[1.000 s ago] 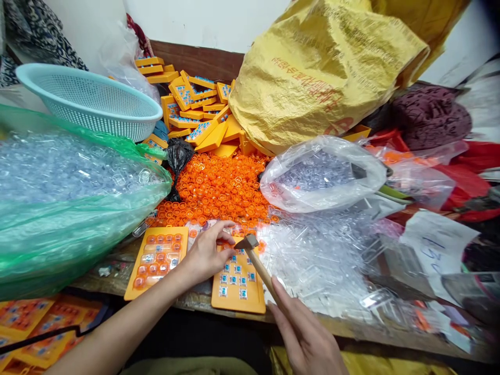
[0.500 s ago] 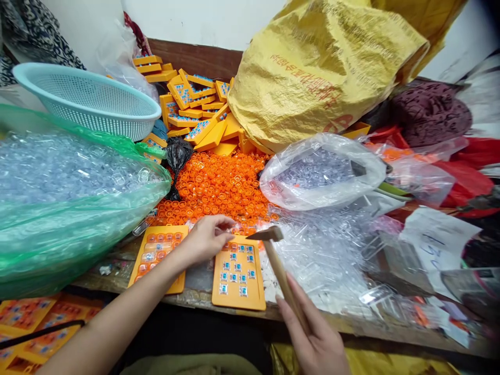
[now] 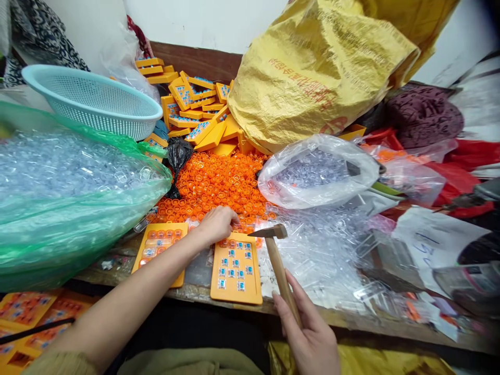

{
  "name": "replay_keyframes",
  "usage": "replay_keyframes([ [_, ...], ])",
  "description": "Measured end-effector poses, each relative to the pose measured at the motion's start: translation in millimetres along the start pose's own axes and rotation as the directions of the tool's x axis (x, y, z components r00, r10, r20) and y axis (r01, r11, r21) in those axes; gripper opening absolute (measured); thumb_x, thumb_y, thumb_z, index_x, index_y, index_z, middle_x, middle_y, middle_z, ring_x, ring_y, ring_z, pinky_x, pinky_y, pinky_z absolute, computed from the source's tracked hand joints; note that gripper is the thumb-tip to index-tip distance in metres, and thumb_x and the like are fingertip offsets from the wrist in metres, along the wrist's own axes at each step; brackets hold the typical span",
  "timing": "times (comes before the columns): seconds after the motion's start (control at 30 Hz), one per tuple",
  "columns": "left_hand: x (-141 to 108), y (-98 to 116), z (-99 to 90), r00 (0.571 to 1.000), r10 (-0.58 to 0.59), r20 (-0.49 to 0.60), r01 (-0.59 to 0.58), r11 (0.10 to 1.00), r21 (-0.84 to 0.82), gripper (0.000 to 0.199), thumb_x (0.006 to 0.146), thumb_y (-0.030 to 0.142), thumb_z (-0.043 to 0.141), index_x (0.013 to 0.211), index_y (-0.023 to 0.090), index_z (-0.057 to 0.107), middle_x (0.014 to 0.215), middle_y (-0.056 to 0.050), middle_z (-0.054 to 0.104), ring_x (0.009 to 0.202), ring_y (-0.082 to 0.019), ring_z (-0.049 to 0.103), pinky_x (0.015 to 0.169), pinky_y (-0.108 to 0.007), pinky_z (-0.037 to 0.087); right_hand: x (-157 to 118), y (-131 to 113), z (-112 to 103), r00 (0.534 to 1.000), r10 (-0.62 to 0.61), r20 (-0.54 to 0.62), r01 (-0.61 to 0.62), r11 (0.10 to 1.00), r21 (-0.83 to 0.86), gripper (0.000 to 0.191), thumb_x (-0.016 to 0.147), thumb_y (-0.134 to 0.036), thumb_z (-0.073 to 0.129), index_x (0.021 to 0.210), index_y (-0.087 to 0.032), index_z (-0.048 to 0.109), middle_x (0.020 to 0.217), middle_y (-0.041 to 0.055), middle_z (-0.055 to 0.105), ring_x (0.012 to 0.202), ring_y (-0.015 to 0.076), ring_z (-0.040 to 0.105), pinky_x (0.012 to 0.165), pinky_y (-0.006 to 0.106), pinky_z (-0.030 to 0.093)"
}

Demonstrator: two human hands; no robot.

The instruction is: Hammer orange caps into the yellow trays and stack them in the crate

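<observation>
My left hand (image 3: 219,224) is at the front edge of the pile of small orange pieces (image 3: 219,182), just above an orange tray (image 3: 236,292). Its fingers are bent down together, and what they hold, if anything, is hidden. Blue and clear parts sit in that tray, with a few orange pieces in its top row. My right hand (image 3: 310,325) grips the wooden handle of a hammer (image 3: 282,278), whose head hangs just right of the tray's top. To the left lies a second orange tray (image 3: 180,280), filled with orange and clear pieces, partly behind my left forearm.
A green bag (image 3: 78,229) of clear pieces lies left, below a blue basket (image 3: 97,104). Stacked orange trays (image 3: 211,136) and a yellow sack (image 3: 304,78) stand behind. At right are a white bag (image 3: 269,182) and loose clear plastic pieces (image 3: 324,255).
My left hand has moved slightly up and its fingers have reached into the orange pieces. More orange pieces now show in the nearer tray's top row. The hammer remains in my right hand.
</observation>
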State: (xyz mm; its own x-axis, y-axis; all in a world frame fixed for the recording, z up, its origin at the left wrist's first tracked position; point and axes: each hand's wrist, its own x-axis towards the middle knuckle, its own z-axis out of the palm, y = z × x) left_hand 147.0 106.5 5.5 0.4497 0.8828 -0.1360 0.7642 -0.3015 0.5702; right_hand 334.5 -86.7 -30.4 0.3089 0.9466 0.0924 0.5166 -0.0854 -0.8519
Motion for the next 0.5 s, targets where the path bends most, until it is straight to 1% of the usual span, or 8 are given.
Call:
replay_keyframes([
  [0.17,-2,-1,2.3,0.999,0.0,-0.044,0.0,1.0,-0.006,0.027,0.07,0.005,0.058,0.086,0.02,0.075,0.086,-0.006,0.076,0.083,-0.022,0.069,0.075,-0.03,0.05,-1,4,5,0.998,-0.063,-0.006,0.063,0.997,-0.041,0.043,0.084,-0.035,0.061,0.122,-0.016,0.063,0.124,0.0075,0.062,0.108,0.0247,0.063,0.09,0.03,0.052],
  [0.27,-13,6,1.4,0.996,0.043,-0.082,-0.046,0.998,-0.033,0.026,0.075,0.009,0.055,0.091,0.018,0.074,0.093,-0.008,0.074,0.088,-0.022,0.067,0.081,-0.033,0.049,-2,6,5,0.995,-0.097,-0.011,0.096,0.993,-0.076,0.043,0.083,-0.034,0.061,0.122,-0.016,0.063,0.123,0.0077,0.062,0.108,0.0246,0.063,0.09,0.029,0.052],
  [0.33,-23,14,1.1,0.992,0.084,-0.095,-0.091,0.993,-0.07,0.027,0.077,0.01,0.054,0.096,0.018,0.072,0.097,-0.007,0.073,0.09,-0.021,0.066,0.083,-0.033,0.049,-3,7,3,0.993,-0.113,-0.013,0.112,0.989,-0.101,0.043,0.083,-0.033,0.062,0.123,-0.017,0.062,0.122,0.0074,0.063,0.107,0.0249,0.063,0.089,0.029,0.052],
  [0.4,-32,20,1.3,0.99,0.114,-0.084,-0.123,0.986,-0.112,0.025,0.077,0.012,0.056,0.096,0.019,0.072,0.095,-0.005,0.073,0.087,-0.02,0.066,0.08,-0.031,0.05,-3,8,1,0.991,-0.135,-0.023,0.131,0.984,-0.119,0.043,0.083,-0.032,0.062,0.123,-0.017,0.062,0.121,0.0074,0.064,0.106,0.0249,0.064,0.088,0.028,0.052],
  [0.5,-39,22,3.2,0.992,0.121,-0.038,-0.125,0.98,-0.156,0.016,0.075,0.015,0.062,0.086,0.02,0.072,0.08,-0.002,0.073,0.074,-0.018,0.066,0.067,-0.028,0.05,-4,8,-2,0.986,-0.165,-0.027,0.16,0.977,-0.138,0.042,0.084,-0.03,0.062,0.123,-0.017,0.062,0.121,0.0069,0.064,0.105,0.025,0.064,0.087,0.028,0.053],
])
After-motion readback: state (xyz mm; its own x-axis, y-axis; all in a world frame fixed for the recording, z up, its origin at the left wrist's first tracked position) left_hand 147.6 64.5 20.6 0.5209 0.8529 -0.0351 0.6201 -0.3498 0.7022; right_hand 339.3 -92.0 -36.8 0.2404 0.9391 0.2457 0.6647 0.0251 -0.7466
